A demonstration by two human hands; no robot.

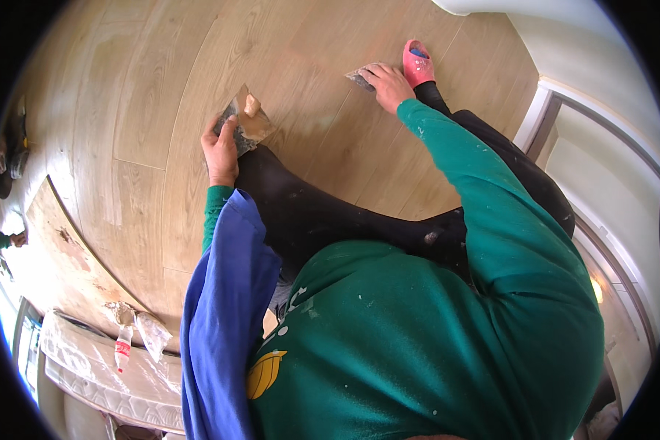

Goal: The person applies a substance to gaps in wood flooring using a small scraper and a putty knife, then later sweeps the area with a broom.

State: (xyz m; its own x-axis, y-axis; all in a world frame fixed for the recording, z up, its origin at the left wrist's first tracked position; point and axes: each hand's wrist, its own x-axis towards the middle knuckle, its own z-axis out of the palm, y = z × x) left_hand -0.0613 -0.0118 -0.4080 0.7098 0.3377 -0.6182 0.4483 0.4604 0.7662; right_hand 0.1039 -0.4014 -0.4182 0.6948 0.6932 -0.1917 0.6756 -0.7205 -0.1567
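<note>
I see the person sitting or crouching low over the wood-plank floor (pixel 308 44), knees spread. The left hand (pixel 221 152) grips a flat square plate (pixel 259 126), thumb lying over its smeared face, just beyond the left knee. A lump of beige paste (pixel 252 105) sits on that plate. The right hand (pixel 386 86), reaching farther out, is closed on a scraper (pixel 359 76), its fingers spread over the grey-stained blade; I can't tell whether the edge touches the floor. Just beside that hand is a pink clog (pixel 419 67). Blue cloth (pixel 224 308) hangs by the left arm. Off to the left, a bottle with a red label (pixel 122 350) lies near a plastic-wrapped mattress (pixel 110 389).
</note>
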